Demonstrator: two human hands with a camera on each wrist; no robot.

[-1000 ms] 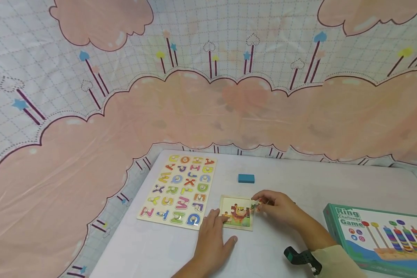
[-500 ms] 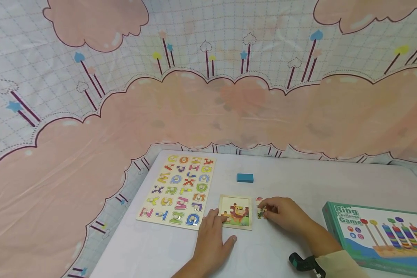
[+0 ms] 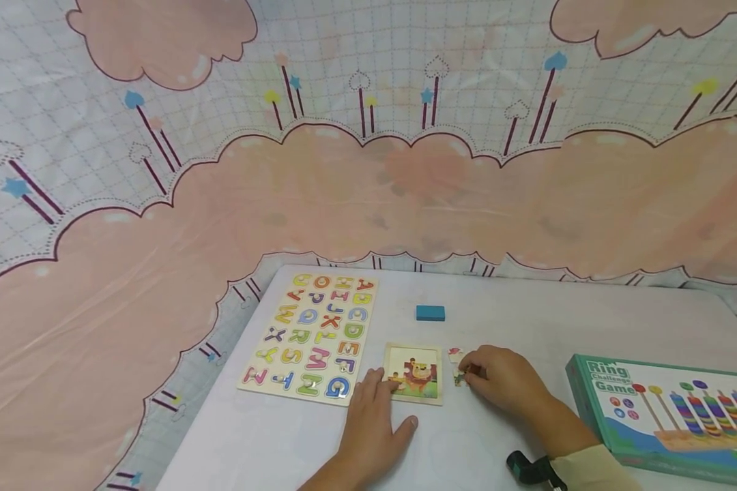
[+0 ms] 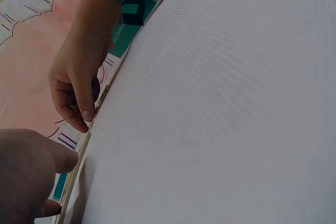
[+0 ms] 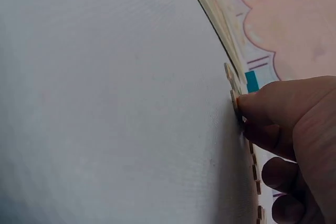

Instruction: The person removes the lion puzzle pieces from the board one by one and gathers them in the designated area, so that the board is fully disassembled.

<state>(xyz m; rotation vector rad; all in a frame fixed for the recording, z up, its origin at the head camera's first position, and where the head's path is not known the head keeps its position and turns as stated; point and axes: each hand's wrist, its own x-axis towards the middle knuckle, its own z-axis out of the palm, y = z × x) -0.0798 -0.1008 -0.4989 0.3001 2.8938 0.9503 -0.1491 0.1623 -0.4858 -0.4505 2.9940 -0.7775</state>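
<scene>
A small wooden tray puzzle (image 3: pixel 414 398) with a bear picture lies on the white table, partly filled in. My left hand (image 3: pixel 373 426) rests at its left edge with fingers straight, fingertips on the frame. Just right of the tray, my right hand (image 3: pixel 505 380) pinches a small jigsaw piece (image 3: pixel 458 377) between thumb and fingers, low at the tabletop. Another piece with pink on it (image 3: pixel 456 354) lies right behind that one. In the right wrist view the pinched piece (image 5: pixel 234 100) shows edge-on at the thumb tip. Other pieces lie under the right hand, mostly hidden in the head view.
An alphabet puzzle board (image 3: pixel 310 339) lies on the left. Behind the tray is a blue block (image 3: pixel 430 313). A boxed ring game (image 3: pixel 669 416) stands at the right. A patterned cloth (image 3: pixel 344 198) hangs behind the table (image 3: pixel 503 307).
My right hand has moved right, off the tray's right edge, to the pieces beside it. The left hand has stayed on the tray. The view has shifted slightly.
</scene>
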